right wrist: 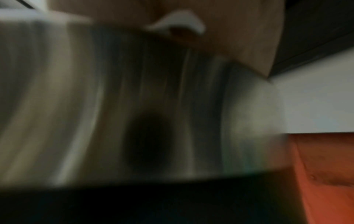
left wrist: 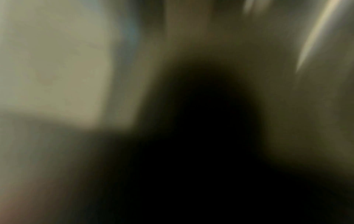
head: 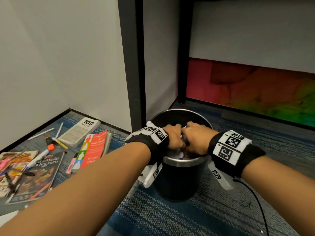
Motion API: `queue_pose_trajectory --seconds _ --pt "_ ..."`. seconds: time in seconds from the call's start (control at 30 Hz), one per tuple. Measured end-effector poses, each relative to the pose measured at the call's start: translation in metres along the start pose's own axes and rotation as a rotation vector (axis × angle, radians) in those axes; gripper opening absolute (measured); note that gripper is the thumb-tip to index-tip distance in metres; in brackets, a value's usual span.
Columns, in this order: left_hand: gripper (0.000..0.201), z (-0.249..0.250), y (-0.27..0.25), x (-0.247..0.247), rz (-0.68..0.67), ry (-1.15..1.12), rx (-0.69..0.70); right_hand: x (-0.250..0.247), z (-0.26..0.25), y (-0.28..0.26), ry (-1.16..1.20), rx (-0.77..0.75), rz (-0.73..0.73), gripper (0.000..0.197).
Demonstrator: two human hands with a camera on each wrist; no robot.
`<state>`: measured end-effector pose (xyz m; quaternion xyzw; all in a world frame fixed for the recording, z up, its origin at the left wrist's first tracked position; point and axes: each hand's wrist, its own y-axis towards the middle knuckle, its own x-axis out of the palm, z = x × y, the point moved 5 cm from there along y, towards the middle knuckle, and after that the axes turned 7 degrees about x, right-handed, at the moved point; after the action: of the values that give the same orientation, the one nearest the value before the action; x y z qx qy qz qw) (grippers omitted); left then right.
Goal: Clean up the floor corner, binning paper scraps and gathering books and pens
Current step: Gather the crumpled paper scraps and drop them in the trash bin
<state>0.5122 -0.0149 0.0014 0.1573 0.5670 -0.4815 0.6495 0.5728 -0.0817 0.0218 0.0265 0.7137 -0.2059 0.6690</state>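
Blue-grey carpet (head: 170, 215) meets white walls; at left we see books (head: 39, 174) and pens (head: 58, 143) strewn in the corner. Our left hand (head: 173, 137) and right hand (head: 196, 139) curl together over paper scraps (head: 179, 155) inside the black bin (head: 179, 181); whether either grip holds paper, we cannot tell.

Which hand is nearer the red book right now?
Left. The left hand is over the bin, on the side toward the red book; the right hand is beside it, farther away.
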Motion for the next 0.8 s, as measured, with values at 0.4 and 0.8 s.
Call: queue_pose_trajectory --seconds 0.4,0.8 --pt "0.043 0.002 -0.032 -0.081 0.338 -0.059 0.083 -0.052 0.0 -0.011 0.051 -0.015 0.439 0.023" --pt "0.021 -0.118 -0.12 -0.09 0.314 -0.017 -0.032 -0.083 -0.13 -0.009 -0.033 -0.241 0.453 0.02"
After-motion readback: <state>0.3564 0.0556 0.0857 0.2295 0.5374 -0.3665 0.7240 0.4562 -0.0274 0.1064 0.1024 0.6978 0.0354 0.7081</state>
